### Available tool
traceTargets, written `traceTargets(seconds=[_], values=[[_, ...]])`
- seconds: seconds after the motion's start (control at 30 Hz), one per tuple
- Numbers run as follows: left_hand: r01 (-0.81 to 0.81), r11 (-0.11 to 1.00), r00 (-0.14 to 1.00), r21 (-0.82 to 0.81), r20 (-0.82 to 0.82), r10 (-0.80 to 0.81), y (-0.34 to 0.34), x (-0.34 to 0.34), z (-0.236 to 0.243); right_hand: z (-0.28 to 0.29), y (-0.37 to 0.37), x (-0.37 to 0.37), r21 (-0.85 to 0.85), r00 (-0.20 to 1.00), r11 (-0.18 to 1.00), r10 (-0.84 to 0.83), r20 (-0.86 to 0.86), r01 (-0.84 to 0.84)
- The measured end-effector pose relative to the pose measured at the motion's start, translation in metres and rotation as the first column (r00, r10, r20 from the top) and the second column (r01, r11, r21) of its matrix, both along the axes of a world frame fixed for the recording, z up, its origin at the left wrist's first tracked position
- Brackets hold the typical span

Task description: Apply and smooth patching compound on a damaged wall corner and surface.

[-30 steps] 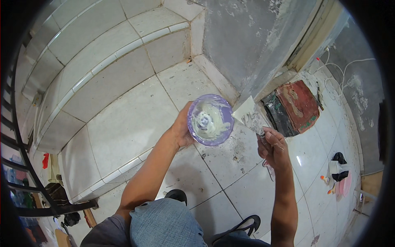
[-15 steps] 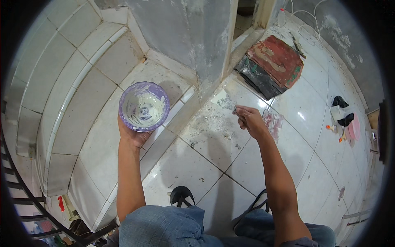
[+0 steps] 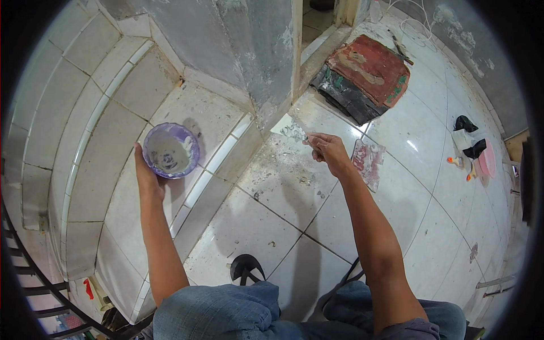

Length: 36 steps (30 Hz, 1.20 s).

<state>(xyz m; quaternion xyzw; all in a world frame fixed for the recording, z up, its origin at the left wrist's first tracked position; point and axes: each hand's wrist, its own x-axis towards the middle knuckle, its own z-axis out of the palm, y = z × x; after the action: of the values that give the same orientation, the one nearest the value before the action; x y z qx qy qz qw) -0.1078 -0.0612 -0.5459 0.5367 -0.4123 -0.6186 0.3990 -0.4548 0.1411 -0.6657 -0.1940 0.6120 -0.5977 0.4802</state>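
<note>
My left hand (image 3: 151, 184) is closed around the left and lower side of a purple plastic bowl (image 3: 182, 135). Whitish paste coats the inside of the bowl, thickest on its right wall. The bowl is over a tiled step, and I cannot tell whether it touches the tiles. My right hand (image 3: 328, 153) pinches a putty knife; its flat blade (image 3: 290, 128), smeared with whitish paste, points up and left toward the wall corner. Most of the knife's handle is hidden by my fingers.
A reddish plate smeared with paste (image 3: 368, 164) lies right of my right hand. Beyond it sits a stained red and black folded sheet (image 3: 368, 71). A pink basin (image 3: 486, 158) and black plastic stand far right. Grey wall (image 3: 238, 51) rises ahead; crumbs litter the floor.
My left hand has carried the bowl a little left, tilting it differently, with the fingers now along its left side. My right hand and the putty knife have shifted slightly left and up.
</note>
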Motion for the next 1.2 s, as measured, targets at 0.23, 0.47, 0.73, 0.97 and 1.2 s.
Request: traceTargets(seconds=[0.23, 0.47, 0.73, 0.97, 1.2], values=[[-0.182, 0.983, 0.977, -0.018, 0.107, 0.183, -0.053, 0.07, -0.021, 0.008, 0.043, -0.028, -0.072, 0.996, 0.994, -0.076, 0.046, 0.079], [-0.283, 0.889, 0.905, -0.359, 0.207, 0.371, -0.03, 0.079, 0.005, 0.004, 0.113, -0.11, 0.078, 0.913, 0.948, -0.273, -0.304, 0.309], [0.325, 0.538, 0.945, -0.778, 0.237, -0.227, 0.09, -0.087, -0.002, -0.038, 0.138, -0.143, 0.268, 0.562, 0.73, -0.188, -0.806, 0.629], [0.839, 0.527, 0.541, -0.138, 0.098, -0.835, 0.161, -0.164, -0.123, -0.056, 0.127, -0.15, 0.248, 0.714, 0.779, -0.33, -0.618, 0.575], [0.841, 0.528, 0.538, 0.119, -0.076, -0.839, 0.185, -0.218, -0.17, -0.054, 0.128, -0.132, 0.292, 0.854, 0.833, -0.347, -0.387, 0.471]])
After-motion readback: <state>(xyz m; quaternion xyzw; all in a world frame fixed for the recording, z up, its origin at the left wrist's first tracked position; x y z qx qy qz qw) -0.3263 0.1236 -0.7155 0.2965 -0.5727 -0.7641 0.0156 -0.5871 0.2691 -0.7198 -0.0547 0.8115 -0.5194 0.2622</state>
